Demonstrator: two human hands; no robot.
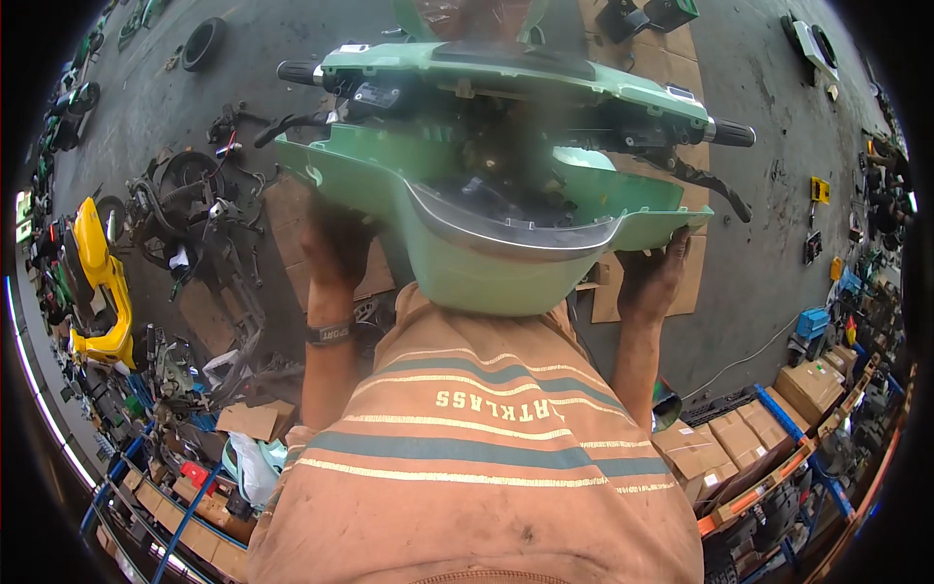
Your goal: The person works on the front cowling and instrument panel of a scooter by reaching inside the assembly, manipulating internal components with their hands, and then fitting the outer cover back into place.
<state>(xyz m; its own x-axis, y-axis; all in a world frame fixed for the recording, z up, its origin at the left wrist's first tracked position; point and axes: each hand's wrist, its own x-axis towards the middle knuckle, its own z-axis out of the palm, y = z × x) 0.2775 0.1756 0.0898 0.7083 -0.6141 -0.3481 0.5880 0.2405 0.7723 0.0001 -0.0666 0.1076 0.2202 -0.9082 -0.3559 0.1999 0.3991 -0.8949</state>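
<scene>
In front of my belly is a pale green scooter handlebar cover (506,282) with a dark, shiny trim strip along its rim. My left hand (336,243) supports its left end from below, the fingers mostly hidden in shadow. At the right end my right hand (654,273) grips the lower edge, its thumb up along the side. Beyond the cover lies the scooter's handlebar, with a black left grip (300,73), a black right grip (732,132) and a green upper cover (623,86). Between the two covers a gap shows dark parts, partly blurred.
A stripped scooter frame (209,263) and loose parts lie on the floor at left, beside a yellow scooter body (105,282). Flattened cardboard (681,78) lies under the scooter. Shelves with cardboard boxes (730,443) stand at right behind me. A tire (203,45) lies far left.
</scene>
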